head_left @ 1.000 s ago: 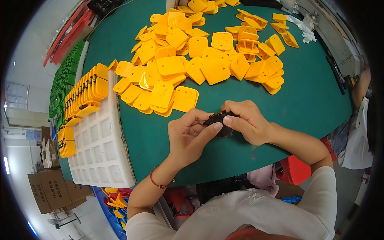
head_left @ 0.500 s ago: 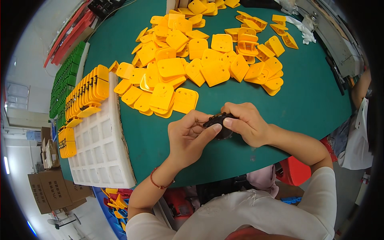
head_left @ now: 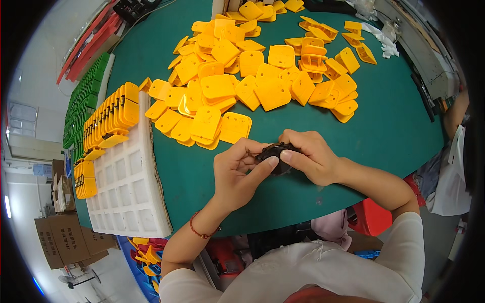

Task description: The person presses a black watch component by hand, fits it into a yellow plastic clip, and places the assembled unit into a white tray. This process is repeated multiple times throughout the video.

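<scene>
Between my two hands I hold a round black plastic part (head_left: 279,168) with small knobs along its edge, just above the green table. My left hand (head_left: 241,169) grips its left side, with the thumb pressed on its face. My right hand (head_left: 314,157) grips the right side, thumb also on the face and index finger curled over the far rim. The fingers cover much of the part. Beyond my hands lies a heap of yellow plastic clips (head_left: 218,87), the nearest yellow piece (head_left: 235,127) resting close to my left fingers.
To the left, a white foam tray (head_left: 132,194) with square pockets carries a row of yellow clips with black fittings (head_left: 112,110). Green clips (head_left: 83,101) stand in rows behind it. At the right edge is another person's arm (head_left: 456,110). Below the table, a blue bin holds coloured parts (head_left: 149,257).
My hands stay almost in place on the black part. My right thumb has shifted slightly left across its face.
</scene>
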`<state>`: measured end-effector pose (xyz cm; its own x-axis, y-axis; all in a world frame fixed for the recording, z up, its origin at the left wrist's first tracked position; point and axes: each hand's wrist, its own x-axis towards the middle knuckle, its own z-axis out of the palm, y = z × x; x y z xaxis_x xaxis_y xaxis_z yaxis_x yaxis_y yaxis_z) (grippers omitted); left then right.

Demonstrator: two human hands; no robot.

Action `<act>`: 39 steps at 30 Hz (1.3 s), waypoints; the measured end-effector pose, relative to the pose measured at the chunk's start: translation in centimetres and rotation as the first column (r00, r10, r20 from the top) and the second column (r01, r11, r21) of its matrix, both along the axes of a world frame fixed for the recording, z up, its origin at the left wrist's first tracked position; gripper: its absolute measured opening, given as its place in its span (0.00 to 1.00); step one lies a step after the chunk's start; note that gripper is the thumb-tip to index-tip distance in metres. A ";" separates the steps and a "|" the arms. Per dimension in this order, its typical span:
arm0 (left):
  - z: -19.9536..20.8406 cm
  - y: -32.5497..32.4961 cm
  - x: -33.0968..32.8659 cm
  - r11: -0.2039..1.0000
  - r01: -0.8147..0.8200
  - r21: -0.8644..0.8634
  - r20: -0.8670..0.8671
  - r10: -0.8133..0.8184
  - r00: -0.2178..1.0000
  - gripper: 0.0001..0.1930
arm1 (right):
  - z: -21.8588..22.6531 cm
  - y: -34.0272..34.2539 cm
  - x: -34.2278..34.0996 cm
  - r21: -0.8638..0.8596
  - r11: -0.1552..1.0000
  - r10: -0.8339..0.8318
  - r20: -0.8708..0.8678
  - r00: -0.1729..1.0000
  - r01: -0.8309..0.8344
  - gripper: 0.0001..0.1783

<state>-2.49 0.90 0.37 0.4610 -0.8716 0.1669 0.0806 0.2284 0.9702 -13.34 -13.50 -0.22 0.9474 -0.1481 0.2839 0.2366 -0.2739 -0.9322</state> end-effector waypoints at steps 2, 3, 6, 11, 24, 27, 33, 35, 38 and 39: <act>0.0 0.0 0.1 1.000 0.000 0.005 -0.010 0.000 1.000 0.08 | 0.2 -0.1 0.0 -0.014 1.000 0.003 -0.041 0.999 -0.003 0.13; 0.0 0.0 0.2 1.000 0.003 0.007 -0.024 -0.003 1.000 0.08 | 0.2 -0.1 0.0 -0.014 1.000 0.003 -0.041 0.999 -0.004 0.13; 0.1 0.0 0.2 1.000 -0.003 0.009 -0.062 0.003 0.998 0.08 | 0.4 0.0 0.1 -0.005 1.000 0.004 -0.060 0.998 -0.004 0.13; 0.1 0.2 0.3 1.000 -0.015 0.010 -0.063 0.015 0.998 0.08 | 0.4 -0.9 -0.2 -0.037 0.992 -0.121 0.029 0.992 0.122 0.11; 0.3 0.4 0.2 0.997 -0.025 -0.070 -0.010 0.024 1.000 0.10 | 0.2 -2.7 1.0 -0.847 0.263 -0.552 0.261 0.792 0.462 0.33; 0.3 0.3 0.1 0.997 -0.028 -0.067 -0.007 0.027 1.000 0.10 | 0.1 -3.0 1.0 -0.850 0.253 -0.550 0.266 0.791 0.461 0.33; 0.1 0.4 0.4 0.999 -0.038 -0.022 -0.059 0.036 0.998 0.10 | 0.0 -3.2 1.2 -0.812 0.252 -0.532 0.338 0.776 0.527 0.27; 0.2 0.4 0.4 0.999 -0.046 -0.007 -0.079 0.045 0.996 0.10 | -0.1 -3.3 1.1 -0.792 0.236 -0.525 0.384 0.760 0.563 0.23; 0.3 0.2 0.4 0.997 -0.078 0.017 -0.098 0.080 0.992 0.10 | 0.5 -3.4 0.9 -0.747 0.223 -0.513 0.456 0.727 0.627 0.16; 0.4 0.1 0.4 0.994 -0.108 0.023 -0.093 0.109 0.990 0.11 | 0.8 -3.4 1.0 -0.673 0.308 -0.477 0.502 0.721 0.672 0.13</act>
